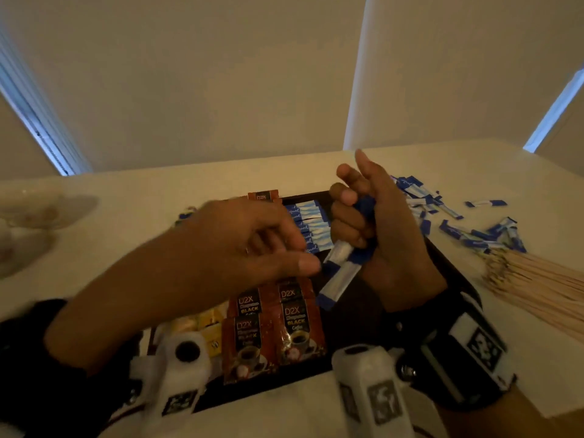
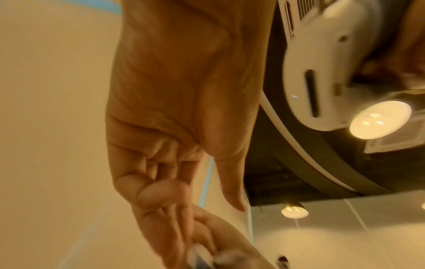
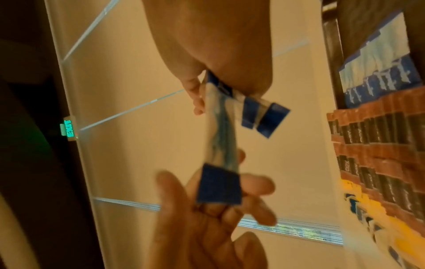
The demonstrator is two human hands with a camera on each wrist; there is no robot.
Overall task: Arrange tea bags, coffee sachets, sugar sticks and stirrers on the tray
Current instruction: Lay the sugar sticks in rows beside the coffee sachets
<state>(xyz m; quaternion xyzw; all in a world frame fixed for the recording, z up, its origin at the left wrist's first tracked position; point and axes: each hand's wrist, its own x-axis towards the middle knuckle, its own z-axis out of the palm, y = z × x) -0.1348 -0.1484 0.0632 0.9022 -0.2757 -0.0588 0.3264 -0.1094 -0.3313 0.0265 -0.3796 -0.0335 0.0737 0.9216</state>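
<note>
The dark tray (image 1: 455,263) holds yellow tea bags (image 1: 210,327), coffee sachets (image 1: 275,330) and a row of sugar sticks (image 1: 311,222) below the fingers. The left hand (image 1: 240,248), fingers loose, apparently touches the held sugar sticks (image 1: 343,273), which slant down-left from the right hand's (image 1: 376,229) clenched fingers. Stirrers (image 1: 537,286) lie right of them.

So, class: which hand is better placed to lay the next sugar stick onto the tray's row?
Left. The left hand reaches for the end of the sugar sticks bundled in the right hand, beside the row on the tray.

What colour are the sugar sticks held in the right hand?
The sugar sticks are white to pale blue with dark blue ends, clearest in the right wrist view.
</note>
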